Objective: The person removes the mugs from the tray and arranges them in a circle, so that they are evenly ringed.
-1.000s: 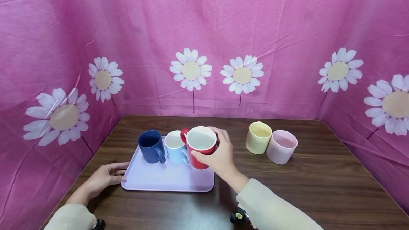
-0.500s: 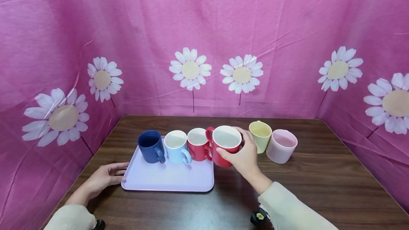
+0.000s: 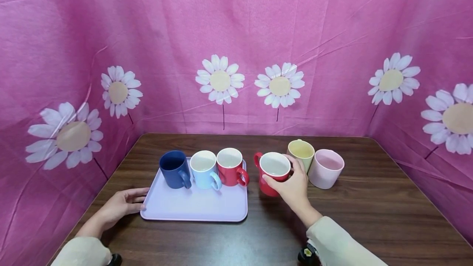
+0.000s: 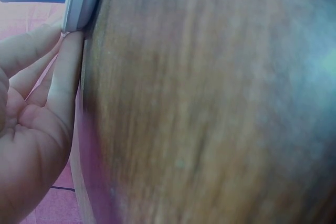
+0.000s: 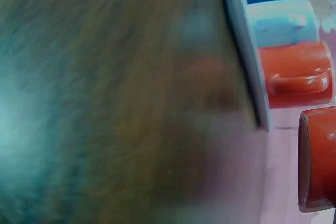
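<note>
My right hand (image 3: pixel 292 184) grips a red mug (image 3: pixel 271 172) with a white inside, just right of the lavender tray (image 3: pixel 192 208) and low over the wooden table; whether it touches the table I cannot tell. That red mug (image 5: pixel 317 158) shows at the right edge of the right wrist view. On the tray stand a dark blue mug (image 3: pixel 175 169), a light blue mug (image 3: pixel 204 169) and a second red mug (image 3: pixel 230 166) in a row. My left hand (image 3: pixel 123 202) rests on the table with straight fingers (image 4: pixel 65 72) against the tray's left edge (image 4: pixel 81 1).
A pale yellow cup (image 3: pixel 301 154) and a pink cup (image 3: pixel 326 168) stand close behind and right of the held mug. Pink flowered cloth walls in the table (image 3: pixel 369 216) on three sides. The front of the tray is bare.
My right hand has carried the red mug from over the tray rightward and down, past the tray's right edge. A second red mug has come into sight on the tray. The left hand has stayed put.
</note>
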### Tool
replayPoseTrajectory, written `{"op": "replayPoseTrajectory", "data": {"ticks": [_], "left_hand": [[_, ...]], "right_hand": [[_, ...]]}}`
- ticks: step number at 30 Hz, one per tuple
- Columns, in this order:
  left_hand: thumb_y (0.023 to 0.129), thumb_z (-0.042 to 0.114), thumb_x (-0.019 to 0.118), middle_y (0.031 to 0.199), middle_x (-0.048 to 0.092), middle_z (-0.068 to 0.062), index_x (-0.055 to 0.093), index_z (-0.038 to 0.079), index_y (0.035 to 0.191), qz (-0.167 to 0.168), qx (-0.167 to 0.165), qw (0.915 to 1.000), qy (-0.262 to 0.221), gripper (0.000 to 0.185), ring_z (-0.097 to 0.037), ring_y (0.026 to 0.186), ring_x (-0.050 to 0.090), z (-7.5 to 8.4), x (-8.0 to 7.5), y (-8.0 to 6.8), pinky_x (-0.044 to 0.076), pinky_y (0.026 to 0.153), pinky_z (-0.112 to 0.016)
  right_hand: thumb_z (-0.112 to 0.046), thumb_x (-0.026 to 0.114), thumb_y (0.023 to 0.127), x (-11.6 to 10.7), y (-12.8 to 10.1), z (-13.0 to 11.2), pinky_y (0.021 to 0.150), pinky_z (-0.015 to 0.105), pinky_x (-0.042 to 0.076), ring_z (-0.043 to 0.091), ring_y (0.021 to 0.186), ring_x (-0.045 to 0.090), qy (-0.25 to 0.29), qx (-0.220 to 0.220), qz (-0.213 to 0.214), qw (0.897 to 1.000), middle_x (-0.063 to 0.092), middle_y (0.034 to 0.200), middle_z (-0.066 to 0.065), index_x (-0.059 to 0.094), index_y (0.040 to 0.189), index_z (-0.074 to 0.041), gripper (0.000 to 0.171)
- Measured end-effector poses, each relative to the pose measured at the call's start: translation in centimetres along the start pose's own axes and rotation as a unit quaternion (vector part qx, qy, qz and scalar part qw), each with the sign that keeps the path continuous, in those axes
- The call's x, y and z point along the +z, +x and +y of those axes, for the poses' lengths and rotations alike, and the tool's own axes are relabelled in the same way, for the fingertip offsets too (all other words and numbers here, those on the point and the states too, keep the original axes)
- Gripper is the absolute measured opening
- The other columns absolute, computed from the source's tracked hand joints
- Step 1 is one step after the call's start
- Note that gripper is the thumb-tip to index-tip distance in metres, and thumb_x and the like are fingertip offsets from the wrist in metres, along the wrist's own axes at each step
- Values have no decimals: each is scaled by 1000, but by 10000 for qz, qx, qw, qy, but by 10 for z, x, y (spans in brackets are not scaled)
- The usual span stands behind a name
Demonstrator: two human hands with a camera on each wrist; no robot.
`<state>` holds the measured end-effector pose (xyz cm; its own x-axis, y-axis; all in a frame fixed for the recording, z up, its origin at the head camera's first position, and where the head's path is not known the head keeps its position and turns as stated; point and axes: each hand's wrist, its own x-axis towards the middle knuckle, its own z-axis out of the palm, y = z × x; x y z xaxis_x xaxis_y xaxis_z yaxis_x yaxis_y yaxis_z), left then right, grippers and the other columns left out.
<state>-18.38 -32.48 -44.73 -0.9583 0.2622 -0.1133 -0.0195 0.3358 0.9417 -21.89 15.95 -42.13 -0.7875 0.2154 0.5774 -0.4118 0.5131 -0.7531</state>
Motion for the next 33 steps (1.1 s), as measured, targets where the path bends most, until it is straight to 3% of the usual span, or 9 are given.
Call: {"op": "replayPoseTrajectory", "data": {"ticks": [11,19,33], "left_hand": [[84,4,72,128,47,-36,37,-21,132,-2,-55,10000,-7,65,-2,98,59,-3,-1,1,51,81,-25],[84,2,70,131,43,-39,36,-22,132,-65,27,10000,-68,64,-4,99,59,-3,-1,1,51,81,-25],[85,2,70,131,42,-39,36,-22,132,-70,68,9999,-71,63,-2,99,58,-2,-1,1,50,81,-24]], "right_hand": [[-25,93,55,10,-2,23,85,49,41,32,102,51,-445,557,120,9974,54,113,17,57,119,-1,76],[-26,93,54,20,1,27,87,51,39,35,104,49,-559,989,432,9926,53,112,19,58,118,0,77],[-29,94,54,38,3,23,90,48,40,33,109,45,-545,1124,895,9881,50,116,19,55,120,0,82]]}}
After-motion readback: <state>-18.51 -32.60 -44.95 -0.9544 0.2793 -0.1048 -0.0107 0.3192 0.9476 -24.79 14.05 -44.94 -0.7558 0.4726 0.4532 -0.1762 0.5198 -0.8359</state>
